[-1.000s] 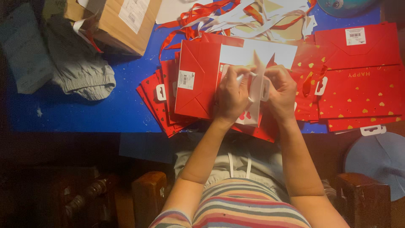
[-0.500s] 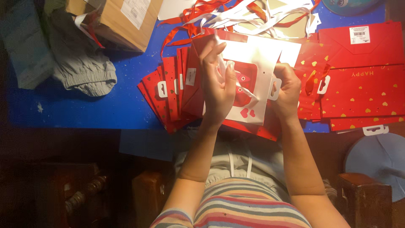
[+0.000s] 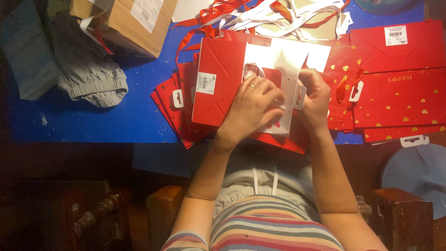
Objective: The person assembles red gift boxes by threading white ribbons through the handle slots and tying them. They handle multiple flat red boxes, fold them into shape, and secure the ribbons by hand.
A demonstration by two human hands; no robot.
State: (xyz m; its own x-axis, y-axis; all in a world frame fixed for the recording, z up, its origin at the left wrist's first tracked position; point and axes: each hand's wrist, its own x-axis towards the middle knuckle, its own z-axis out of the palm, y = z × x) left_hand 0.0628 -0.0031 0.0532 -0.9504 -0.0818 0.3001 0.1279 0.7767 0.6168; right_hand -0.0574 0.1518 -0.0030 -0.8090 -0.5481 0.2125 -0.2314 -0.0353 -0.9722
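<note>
Head view, left hand (image 3: 253, 109) fingers pressed together on red gift bag (image 3: 223, 81), right hand (image 3: 316, 100) clamping its edge

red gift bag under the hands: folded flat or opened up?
Folded flat. The red gift bag lies flat on the stack, creases showing; left hand and right hand press on its white insert.

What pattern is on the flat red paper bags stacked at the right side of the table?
Small gold hearts scattered over the flat red paper bags, seen best in the head view.

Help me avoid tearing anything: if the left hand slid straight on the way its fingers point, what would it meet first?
Probably the white card panel under the left hand, then the right hand gripping its edge; depth is unclear.
</note>
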